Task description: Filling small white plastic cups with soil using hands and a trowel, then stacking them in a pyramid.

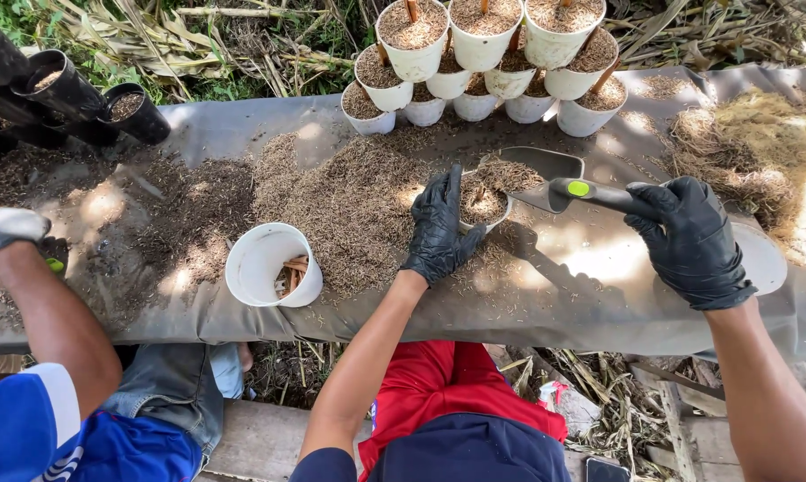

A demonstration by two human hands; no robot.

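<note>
My left hand (440,228), in a black glove, grips the side of a small white pot (485,202) partly filled with brown husk, standing on the grey sheet (546,286). My right hand (689,239), also in a black glove, holds the handle of a grey trowel (546,174) with a green dot. The trowel's scoop carries husk and is tipped over the pot's rim. A wide heap of loose husk (349,201) lies just left of the pot.
Stacked white pots (483,54) filled with husk stand at the back. A white pot (274,265) with wooden sticks inside lies tipped at the left. Black pots (64,94) lie far left. Another person's arm (46,312) reaches in at left. A dry fibre pile (760,143) sits at right.
</note>
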